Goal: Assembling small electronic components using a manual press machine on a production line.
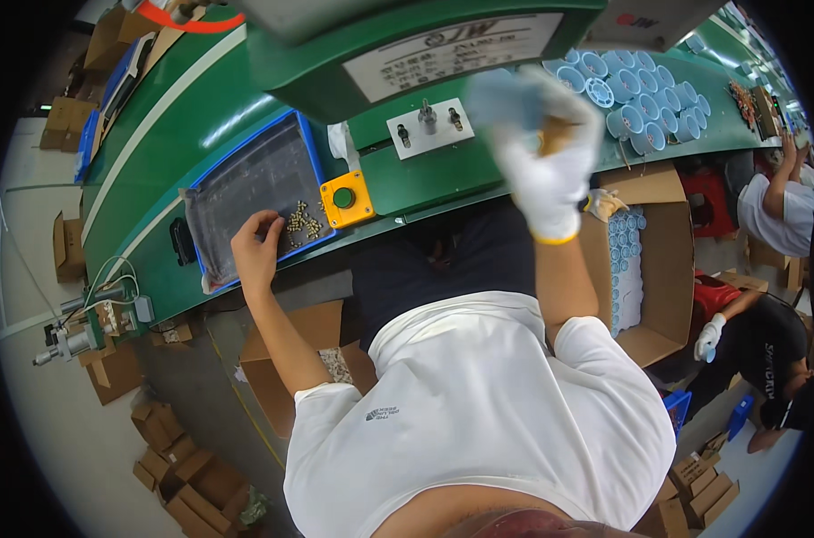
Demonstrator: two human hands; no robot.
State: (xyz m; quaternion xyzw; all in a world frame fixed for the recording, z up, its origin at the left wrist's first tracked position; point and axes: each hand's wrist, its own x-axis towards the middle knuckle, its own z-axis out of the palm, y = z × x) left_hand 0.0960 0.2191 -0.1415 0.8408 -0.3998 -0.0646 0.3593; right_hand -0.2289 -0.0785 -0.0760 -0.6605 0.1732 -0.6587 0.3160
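My bare left hand [257, 244] is over the near edge of a blue-rimmed tray [237, 179], its thumb and fingertips drawn together. Whatever they may hold is too small to make out. Small brass-coloured fittings [305, 224] lie in a loose heap right beside those fingers. My right hand [555, 166], in a white glove, is closed on a light-blue plastic cup-shaped part [506, 99], smeared by motion. Left of that hand, a metal fixture plate [429, 128] with an upright central pin sits under the green machine head [425, 54].
A yellow box with a green push button [344, 197] stands between tray and fixture. Many light-blue cups [649, 99] crowd the bench at right. An open carton [662, 269] of blue parts is by my right arm. Other people [766, 350] work farther right.
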